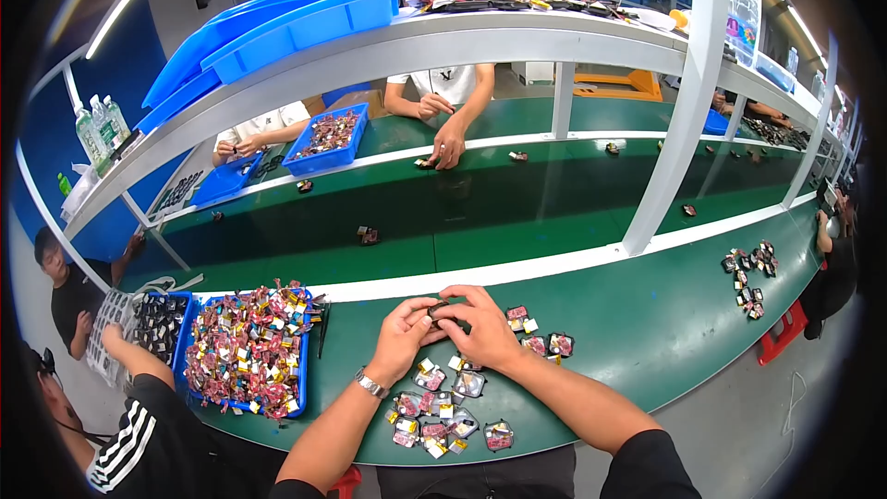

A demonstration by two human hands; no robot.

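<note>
Over on the far left, a co-worker's arm in a dark sleeve with white stripes (139, 434) reached toward a tray of dark parts (162, 323), and just beside that sat a blue bin (300, 379) heaped with small red, gold and silver components (248, 346). A thin dark tool (322, 328) lay on the green bench (647, 333) next to the bin's right edge. Then came the person's left hand (399, 337), a metal watch (371, 383) on its wrist, fingers curled in and pinched on a small dark component (438, 308). That little piece was held up between both hands, just above the bench near the white strip (517, 270) that edged the conveyor. Right against it, the right hand (487, 328) was closed on the same component from the other side, fingertips of the two hands touching. Below the hands, a loose scatter of small flat parts (443, 411) with red and silver faces lay on the bench, and a few more (540, 337) sat just right of the right hand. Further right, well apart, another small cluster of parts (750, 282) rested near the bench's edge. Across the dark green belt (443, 212), another person's hand (450, 143) pressed down at the far rail.
</note>
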